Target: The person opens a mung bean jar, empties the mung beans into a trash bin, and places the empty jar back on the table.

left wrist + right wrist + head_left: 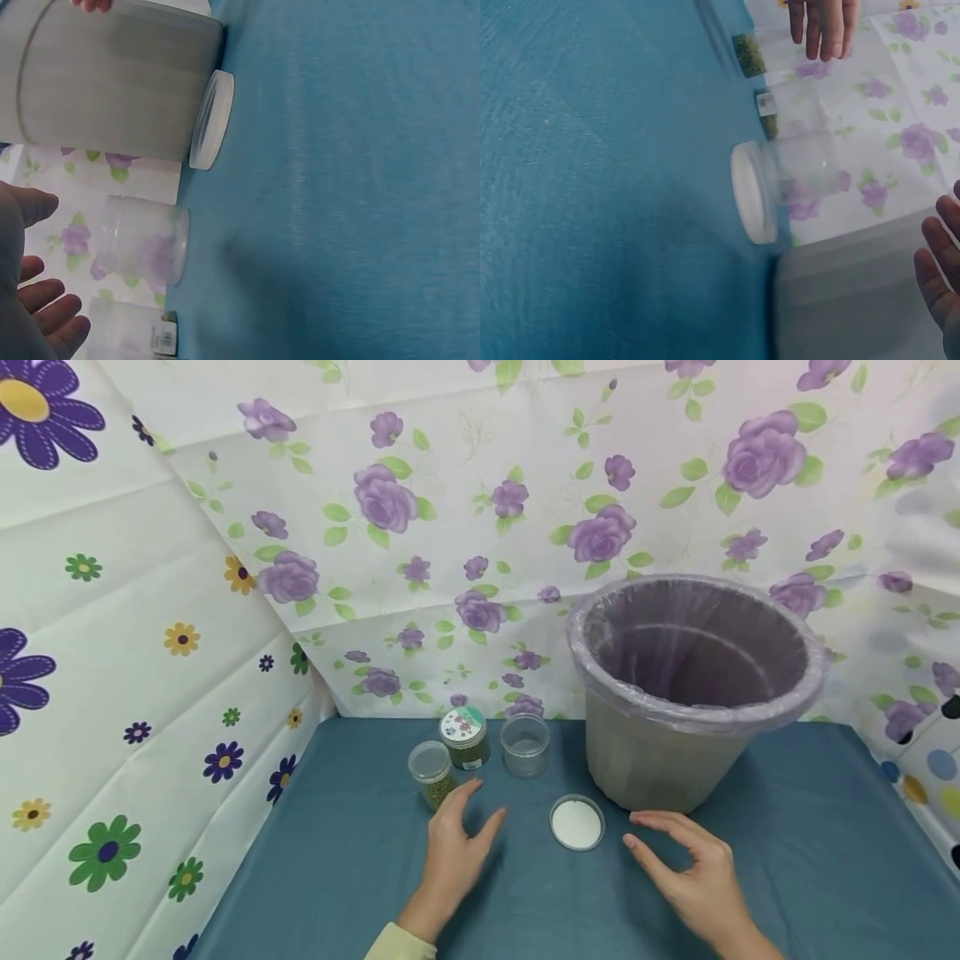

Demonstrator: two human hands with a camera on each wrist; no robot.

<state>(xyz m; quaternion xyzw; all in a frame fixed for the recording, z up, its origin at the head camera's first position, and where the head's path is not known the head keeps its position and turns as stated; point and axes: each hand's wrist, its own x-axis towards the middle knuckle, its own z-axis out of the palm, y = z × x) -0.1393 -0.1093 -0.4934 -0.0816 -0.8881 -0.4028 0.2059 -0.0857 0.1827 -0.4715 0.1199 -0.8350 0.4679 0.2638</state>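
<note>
My left hand (456,852) hovers over the cloth with thumb and fingers spread, holding nothing. Just beyond its fingertips stands a clear jar (431,768) with green contents low inside. Behind that is a second jar (465,739) with a flower-printed top and green contents. A clear jar without contents (525,745) stands to its right. Between my hands lies a round white-faced lid (577,823), also plain in the right wrist view as a white lid (751,193). To the right of it my right hand (693,868) is held with thumb and fingers apart, grasping nothing.
A large grey bin (660,752) lined with a translucent purple bag stands at the back right, close behind the lid. Blue cloth (337,860) covers the table. Flowered sheets (427,568) rise along the back and left sides.
</note>
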